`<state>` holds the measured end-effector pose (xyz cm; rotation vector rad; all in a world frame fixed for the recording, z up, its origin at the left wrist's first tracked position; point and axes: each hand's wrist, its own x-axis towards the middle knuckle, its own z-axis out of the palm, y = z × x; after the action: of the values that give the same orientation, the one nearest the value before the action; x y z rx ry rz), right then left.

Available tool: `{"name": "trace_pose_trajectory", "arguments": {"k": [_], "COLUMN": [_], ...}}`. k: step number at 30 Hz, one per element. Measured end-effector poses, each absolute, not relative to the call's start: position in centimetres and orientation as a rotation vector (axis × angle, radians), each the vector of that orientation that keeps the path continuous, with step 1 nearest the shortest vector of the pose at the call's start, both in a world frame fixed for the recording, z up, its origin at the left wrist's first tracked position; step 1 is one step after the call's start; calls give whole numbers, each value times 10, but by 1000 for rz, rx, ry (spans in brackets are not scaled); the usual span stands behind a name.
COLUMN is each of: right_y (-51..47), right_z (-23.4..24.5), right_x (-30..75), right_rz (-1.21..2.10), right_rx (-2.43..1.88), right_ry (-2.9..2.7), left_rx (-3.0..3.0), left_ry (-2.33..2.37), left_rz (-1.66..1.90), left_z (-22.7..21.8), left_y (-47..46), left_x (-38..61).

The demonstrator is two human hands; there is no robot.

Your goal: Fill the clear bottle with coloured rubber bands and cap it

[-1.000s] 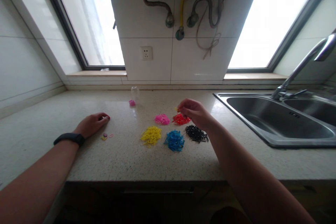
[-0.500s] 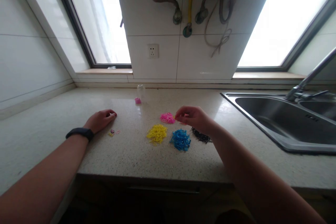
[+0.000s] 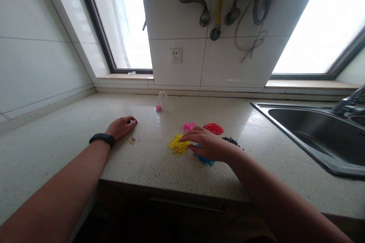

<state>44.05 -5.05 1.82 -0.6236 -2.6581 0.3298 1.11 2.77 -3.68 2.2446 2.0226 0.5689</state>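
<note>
My right hand (image 3: 201,142) hovers over the yellow pile (image 3: 178,145) of what look like small rubber bands, thumb and fingers apart and nothing visible between them. It partly covers the blue pile (image 3: 205,160). Behind it lie a pink pile (image 3: 188,126) and a red pile (image 3: 213,128), with a black pile (image 3: 230,141) to its right. On the left, my left hand (image 3: 122,126) rests on the counter with curled fingers; whether they hold anything is hidden. Just right of that wrist are several loose bands (image 3: 132,140), yellow, dark and pink.
A clear upturned container (image 3: 162,99) stands near the wall with a small pink object (image 3: 158,108) beside it. At the right, a steel sink (image 3: 265,115) with a faucet (image 3: 346,102) is set into the counter (image 3: 154,163). The counter's front edge runs below my arms.
My right hand has moved from beside the pink pile toward me, over the yellow and blue piles, and its pinch has opened. The red pile now shows. The view has shifted left.
</note>
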Motion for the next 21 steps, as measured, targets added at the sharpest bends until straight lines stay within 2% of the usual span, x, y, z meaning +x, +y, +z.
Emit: {"name": "trace_pose_trajectory", "arguments": {"k": [5, 11, 21], "right_y": [-59, -64, -41], "right_z": [19, 17, 21], "right_x": [433, 424, 450], "right_rz": [398, 333, 258], "right_rx": [-528, -522, -653], "right_ry": [-2730, -2796, -2553], "left_rx": [2245, 2247, 2238], "left_ry": [2038, 2035, 2007], "left_rz": [563, 562, 578], "left_z": [-34, -32, -31], "left_y": [26, 24, 23], "left_x": [14, 16, 15]}}
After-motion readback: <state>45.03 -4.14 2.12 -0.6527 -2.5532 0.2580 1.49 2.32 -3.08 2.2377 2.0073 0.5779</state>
